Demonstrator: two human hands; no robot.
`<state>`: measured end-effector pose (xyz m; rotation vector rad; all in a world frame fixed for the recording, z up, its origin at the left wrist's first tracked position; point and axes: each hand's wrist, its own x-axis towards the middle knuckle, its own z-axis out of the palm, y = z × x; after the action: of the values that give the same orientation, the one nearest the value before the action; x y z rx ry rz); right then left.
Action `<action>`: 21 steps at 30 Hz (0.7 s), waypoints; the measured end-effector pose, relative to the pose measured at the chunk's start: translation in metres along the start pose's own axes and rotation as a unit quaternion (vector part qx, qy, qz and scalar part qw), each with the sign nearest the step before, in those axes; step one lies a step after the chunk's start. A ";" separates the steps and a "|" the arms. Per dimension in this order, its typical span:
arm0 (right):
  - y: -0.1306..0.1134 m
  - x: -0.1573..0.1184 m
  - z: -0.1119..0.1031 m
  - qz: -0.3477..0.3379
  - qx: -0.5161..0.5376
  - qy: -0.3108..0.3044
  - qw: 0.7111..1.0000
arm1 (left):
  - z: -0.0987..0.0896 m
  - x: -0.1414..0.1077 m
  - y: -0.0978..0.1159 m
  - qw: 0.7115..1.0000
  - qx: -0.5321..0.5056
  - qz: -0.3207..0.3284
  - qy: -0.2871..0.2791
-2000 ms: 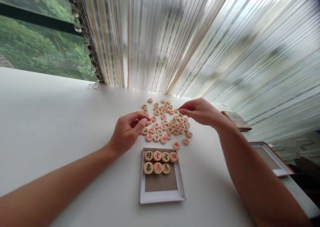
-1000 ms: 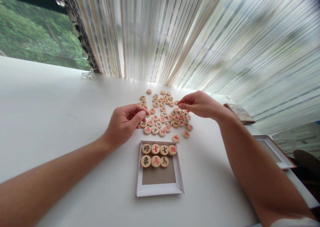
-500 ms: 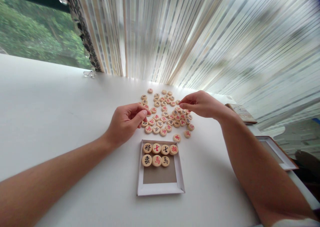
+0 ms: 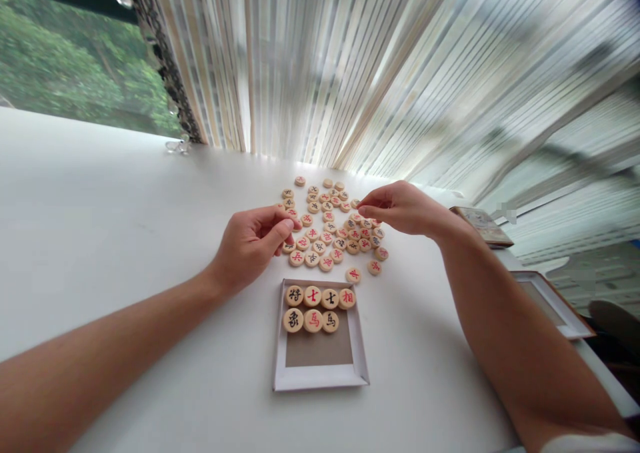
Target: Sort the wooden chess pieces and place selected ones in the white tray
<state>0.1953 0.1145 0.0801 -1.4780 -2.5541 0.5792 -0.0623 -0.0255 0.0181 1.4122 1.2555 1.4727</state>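
My left hand [image 4: 255,243] hovers at the left side of a spread of round wooden Chinese chess pieces [image 4: 327,238]. Its fingers are curled with the thumb close to the index finger; whether anything is between them is hidden. From the right, my right hand [image 4: 395,206] reaches over the far right of the spread in a pinch. A pale piece [image 4: 355,204] shows right at its fingertips, though I cannot tell if it is gripped. Nearer me lies a shallow white box tray [image 4: 325,378]. Two rows of pieces marked in red and black, such as a black piece [image 4: 295,296], fill its far half.
All this rests on a white table [image 4: 175,386]. A small flat box [image 4: 483,226] and another white-rimmed tray [image 4: 555,306] lie beyond my right forearm. String curtains [image 4: 310,66] hang along the back edge, with a clear glass-like ornament [image 4: 179,145] near the window.
Both hands hold nearly the same poses and places. The pieces and the tray have not visibly moved; the curtain at the right looks slightly different.
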 end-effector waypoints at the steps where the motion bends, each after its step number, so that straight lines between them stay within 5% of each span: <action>1: 0.000 0.000 0.000 0.000 -0.001 0.001 1.000 | 0.000 0.000 0.000 1.000 0.002 -0.001 0.001; 21: -0.004 -0.002 0.001 0.000 -0.008 0.005 1.000 | 0.000 0.001 -0.002 1.000 0.008 -0.002 0.001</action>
<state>0.1928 0.1112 0.0808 -1.4818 -2.5576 0.5506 -0.0623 -0.0244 0.0166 1.4184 1.2735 1.4642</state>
